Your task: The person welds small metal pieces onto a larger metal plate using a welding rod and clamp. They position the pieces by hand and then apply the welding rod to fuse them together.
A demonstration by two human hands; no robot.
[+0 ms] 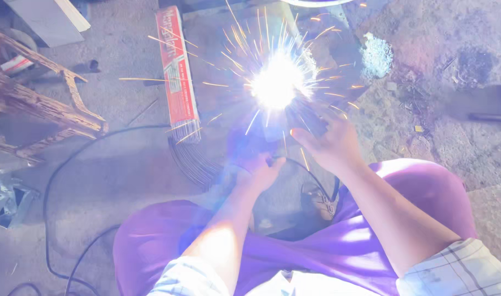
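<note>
A bright white welding arc [275,83] throws orange sparks over the concrete floor in front of me. My right hand [330,143] is closed around a dark electrode holder [311,118] that points into the arc. My left hand [260,169] sits lower, just below the glare, with its fingers curled on a dark piece that the light mostly hides. A black cable [311,172] runs from between my hands toward my lap. The workpiece under the arc is washed out by the glare.
A red box of welding rods [179,71] lies on the floor left of the arc, with loose rods [193,159] spilling from its end. A rough wooden frame [36,104] stands at the left. Black cables [58,181] loop over the floor.
</note>
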